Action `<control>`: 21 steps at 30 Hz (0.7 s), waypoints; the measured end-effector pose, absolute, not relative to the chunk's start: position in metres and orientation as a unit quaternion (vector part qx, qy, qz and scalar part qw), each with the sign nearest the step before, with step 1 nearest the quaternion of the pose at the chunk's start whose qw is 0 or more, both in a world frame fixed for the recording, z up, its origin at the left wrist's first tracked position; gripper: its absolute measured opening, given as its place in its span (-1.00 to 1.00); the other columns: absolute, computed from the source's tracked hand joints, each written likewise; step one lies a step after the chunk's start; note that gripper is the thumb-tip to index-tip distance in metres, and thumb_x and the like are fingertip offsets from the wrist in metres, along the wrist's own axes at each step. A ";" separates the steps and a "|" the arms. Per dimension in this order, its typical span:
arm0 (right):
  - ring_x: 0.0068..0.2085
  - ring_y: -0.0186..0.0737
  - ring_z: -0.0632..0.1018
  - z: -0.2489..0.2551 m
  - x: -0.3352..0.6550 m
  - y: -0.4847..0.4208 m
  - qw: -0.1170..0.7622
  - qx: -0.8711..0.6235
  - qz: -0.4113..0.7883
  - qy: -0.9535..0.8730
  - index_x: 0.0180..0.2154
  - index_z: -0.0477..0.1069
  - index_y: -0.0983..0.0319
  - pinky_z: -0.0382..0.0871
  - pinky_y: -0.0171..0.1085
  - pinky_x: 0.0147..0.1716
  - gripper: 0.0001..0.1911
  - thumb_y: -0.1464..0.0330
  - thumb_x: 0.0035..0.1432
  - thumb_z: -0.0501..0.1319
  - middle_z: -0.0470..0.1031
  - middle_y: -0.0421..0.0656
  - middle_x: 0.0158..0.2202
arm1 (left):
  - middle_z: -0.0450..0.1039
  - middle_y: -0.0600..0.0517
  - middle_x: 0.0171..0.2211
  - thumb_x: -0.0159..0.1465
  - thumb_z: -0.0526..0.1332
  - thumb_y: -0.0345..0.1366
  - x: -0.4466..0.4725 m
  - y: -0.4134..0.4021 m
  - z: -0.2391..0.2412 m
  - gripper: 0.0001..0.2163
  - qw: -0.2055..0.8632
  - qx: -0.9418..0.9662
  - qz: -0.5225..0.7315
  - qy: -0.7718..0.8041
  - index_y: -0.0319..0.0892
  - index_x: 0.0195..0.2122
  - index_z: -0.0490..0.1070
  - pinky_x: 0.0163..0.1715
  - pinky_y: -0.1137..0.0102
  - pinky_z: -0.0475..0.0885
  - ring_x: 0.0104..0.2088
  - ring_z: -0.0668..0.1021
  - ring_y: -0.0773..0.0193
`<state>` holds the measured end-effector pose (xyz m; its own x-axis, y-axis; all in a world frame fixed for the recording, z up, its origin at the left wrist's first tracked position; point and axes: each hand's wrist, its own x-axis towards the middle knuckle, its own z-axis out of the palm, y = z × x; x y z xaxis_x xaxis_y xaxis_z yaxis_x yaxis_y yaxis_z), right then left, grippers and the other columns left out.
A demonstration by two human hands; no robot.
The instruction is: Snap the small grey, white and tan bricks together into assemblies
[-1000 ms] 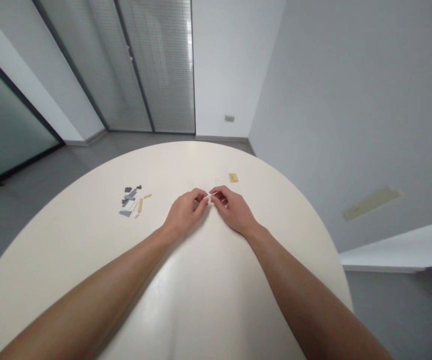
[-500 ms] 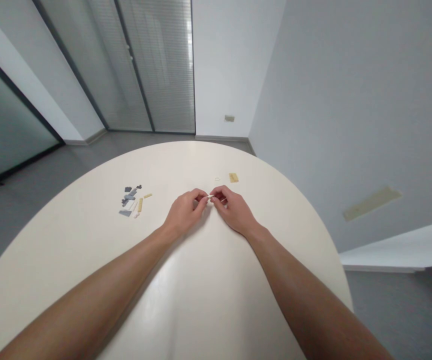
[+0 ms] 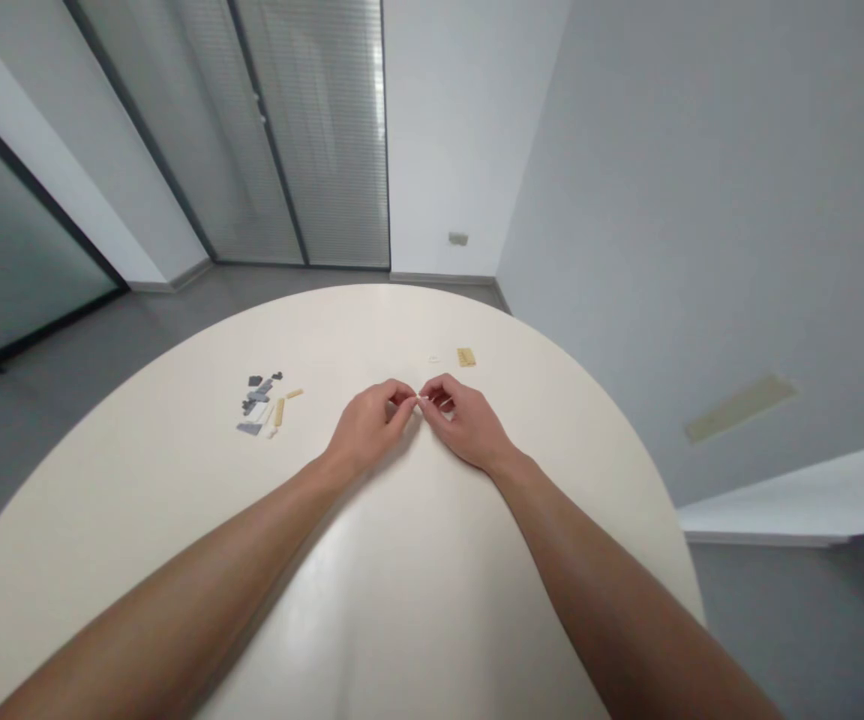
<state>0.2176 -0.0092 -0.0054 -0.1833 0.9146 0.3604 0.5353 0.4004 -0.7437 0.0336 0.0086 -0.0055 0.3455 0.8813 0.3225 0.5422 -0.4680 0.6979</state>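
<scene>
My left hand (image 3: 367, 428) and my right hand (image 3: 465, 425) meet above the middle of the table, their fingertips pinching a small white plastic piece (image 3: 422, 400) between them. Its exact shape is mostly hidden by my fingers. Just beyond my right hand lie a flat tan plastic plate (image 3: 466, 357) and a tiny white piece (image 3: 433, 358). Left of my left hand is a loose group of grey, white and tan plastic building pieces (image 3: 261, 405).
The pieces and my forearms rest over a round cream table (image 3: 372, 320), whose far edge curves close beyond them. Past it are a grey floor, glass partitions with blinds, and a white wall. A white ledge stands at the right.
</scene>
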 end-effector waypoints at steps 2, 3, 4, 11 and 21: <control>-0.28 -0.25 0.54 -0.006 0.218 -0.009 0.402 -0.497 0.236 -0.732 -0.19 0.42 0.16 0.37 -0.25 -0.27 -0.87 0.26 0.31 0.18 0.56 -0.20 -0.29 | 0.61 -0.01 -0.22 0.36 0.14 -0.21 0.034 0.008 -0.005 -0.82 0.246 0.782 0.347 0.455 -0.12 -0.18 0.51 -0.20 0.30 0.41 -0.25 0.58 0.20; -0.28 -0.25 0.54 -0.006 0.218 -0.009 0.401 -0.498 0.237 -0.731 -0.18 0.42 0.16 0.37 -0.25 -0.27 -0.86 0.25 0.32 0.17 0.56 -0.19 -0.29 | 0.61 -0.01 -0.23 0.37 0.14 -0.20 0.033 0.008 -0.005 -0.81 0.246 0.782 0.346 0.457 -0.12 -0.18 0.51 -0.20 0.30 0.41 -0.26 0.58 0.19; -0.28 -0.24 0.54 -0.006 0.218 -0.009 0.400 -0.499 0.239 -0.731 -0.18 0.42 0.16 0.37 -0.25 -0.27 -0.86 0.25 0.33 0.16 0.57 -0.19 -0.28 | 0.62 -0.01 -0.23 0.37 0.13 -0.19 0.033 0.008 -0.004 -0.80 0.243 0.783 0.344 0.458 -0.12 -0.18 0.51 -0.20 0.30 0.41 -0.26 0.58 0.19; -0.26 -0.24 0.55 -0.008 0.218 -0.008 0.395 -0.497 0.238 -0.735 -0.15 0.44 0.16 0.38 -0.25 -0.23 -0.86 0.27 0.34 0.16 0.59 -0.18 -0.27 | 0.63 -0.06 -0.17 0.41 0.06 -0.21 0.033 0.010 -0.004 -0.73 0.207 0.804 0.315 0.460 -0.14 -0.15 0.54 -0.09 0.21 0.41 -0.15 0.58 0.11; -0.27 -0.24 0.55 -0.006 0.218 -0.009 0.393 -0.499 0.235 -0.736 -0.15 0.44 0.17 0.40 -0.24 -0.22 -0.85 0.27 0.33 0.16 0.59 -0.17 -0.28 | 0.63 -0.06 -0.19 0.41 0.06 -0.23 0.033 0.009 -0.001 -0.75 0.203 0.807 0.315 0.456 -0.14 -0.17 0.54 -0.10 0.23 0.42 -0.17 0.58 0.12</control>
